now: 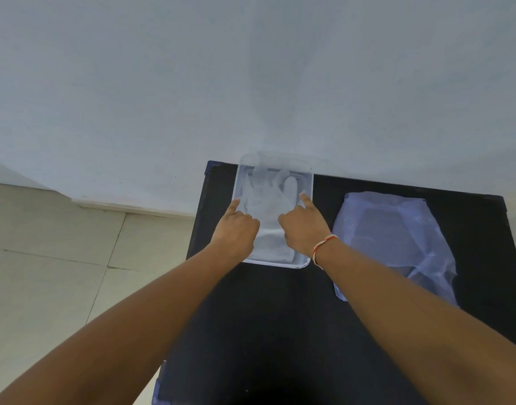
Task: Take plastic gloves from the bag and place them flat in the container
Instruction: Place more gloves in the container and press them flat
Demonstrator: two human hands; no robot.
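Observation:
A clear plastic container (308, 182) sits at the far left of the black table, against the wall. A translucent plastic glove (269, 200) lies spread inside it, fingers pointing away from me. My left hand (236, 226) rests over the container's left side, its index finger stretched out onto the glove's left edge and the other fingers curled. My right hand (305, 226) is over the right side, index finger pressing the glove near the container's right wall. Neither hand grips anything. The plastic bag (397, 241) lies flat on the table to the right.
The black table (265, 331) stands against a pale wall (250, 83). Its left edge drops to a tiled floor (61, 273). A thread band is on my right wrist (324, 247).

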